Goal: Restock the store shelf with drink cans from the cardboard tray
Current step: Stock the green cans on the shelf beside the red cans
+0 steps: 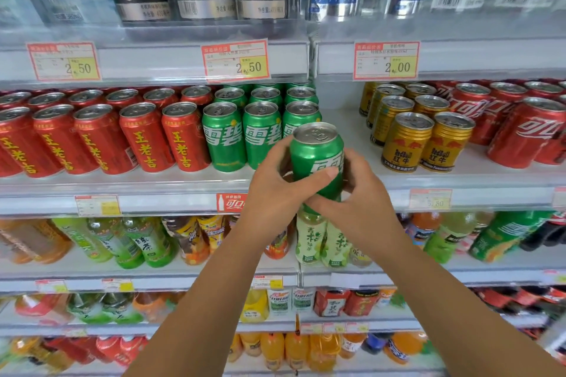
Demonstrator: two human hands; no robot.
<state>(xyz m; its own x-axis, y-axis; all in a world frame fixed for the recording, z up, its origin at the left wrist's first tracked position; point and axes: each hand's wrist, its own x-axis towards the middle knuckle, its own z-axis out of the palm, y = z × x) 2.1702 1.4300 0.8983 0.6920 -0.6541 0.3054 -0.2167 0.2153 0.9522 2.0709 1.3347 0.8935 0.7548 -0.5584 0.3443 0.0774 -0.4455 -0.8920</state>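
A green drink can (317, 153) stands upright in the air in front of the shelf edge, held by both hands. My left hand (275, 190) wraps it from the left with the thumb across its front. My right hand (358, 202) grips its lower part from the right. Just behind it, rows of matching green cans (242, 135) stand on the shelf (171, 184). A bare strip of shelf lies to the right of those green rows. The cardboard tray is not in view.
Red cans (101, 141) fill the shelf to the left. Gold cans (425, 141) and red cola cans (526, 131) stand to the right. Bottles sit on the shelf above and on the shelves below. Price tags line the shelf edges.
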